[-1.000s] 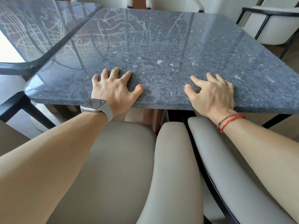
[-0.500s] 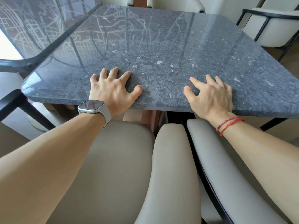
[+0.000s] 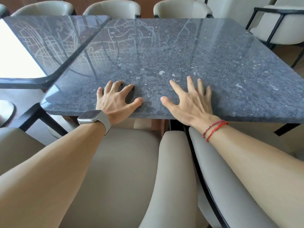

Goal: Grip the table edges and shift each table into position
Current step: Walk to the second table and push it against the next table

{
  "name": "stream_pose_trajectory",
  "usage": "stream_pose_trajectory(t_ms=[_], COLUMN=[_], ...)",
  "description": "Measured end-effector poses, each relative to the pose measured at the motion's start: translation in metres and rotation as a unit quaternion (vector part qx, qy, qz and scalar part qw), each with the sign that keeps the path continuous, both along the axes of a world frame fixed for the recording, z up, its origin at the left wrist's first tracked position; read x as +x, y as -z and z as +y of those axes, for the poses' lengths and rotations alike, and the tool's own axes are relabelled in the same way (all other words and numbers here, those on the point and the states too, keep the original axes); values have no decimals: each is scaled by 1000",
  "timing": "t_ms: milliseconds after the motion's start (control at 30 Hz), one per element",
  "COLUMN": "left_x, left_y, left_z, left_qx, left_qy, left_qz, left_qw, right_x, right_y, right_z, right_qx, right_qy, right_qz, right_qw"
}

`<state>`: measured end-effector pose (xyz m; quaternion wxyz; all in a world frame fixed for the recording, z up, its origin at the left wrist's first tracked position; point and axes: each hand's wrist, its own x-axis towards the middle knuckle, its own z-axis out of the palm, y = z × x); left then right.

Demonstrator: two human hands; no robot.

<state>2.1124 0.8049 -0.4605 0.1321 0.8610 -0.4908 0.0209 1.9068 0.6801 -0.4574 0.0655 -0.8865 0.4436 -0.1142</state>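
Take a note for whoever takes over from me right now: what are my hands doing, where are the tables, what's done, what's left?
The left grip is open, spread flat on the near table, heel at its front edge.
The right grip is open, pressed flat the same way beside it.
The second table stands alongside on the left; its front edge sits further back, so the fronts are not in line.
Done: both hands placed.
To do: curl round the edge and shift the tables level.
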Motion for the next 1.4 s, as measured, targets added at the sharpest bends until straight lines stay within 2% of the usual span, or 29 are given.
stream_pose_trajectory(t_ms=[233,400,700,1400], left_x=[20,21,19,17], left_y=[12,17,16,12], left_z=[14,6,6,10], left_qx=[29,17,7,16], left_qy=[-73,-87,-88,-83], left_qz=[-4,-42,-52,-46], left_qw=[997,995,995,995], right_x=[17,19,19,18], right_y=[12,15,18,8], right_z=[5,5,5,14], right_qx=[-48,-76,-99,-66], right_qy=[12,25,28,38], right_qz=[31,29,-6,5], right_qw=[998,996,995,997])
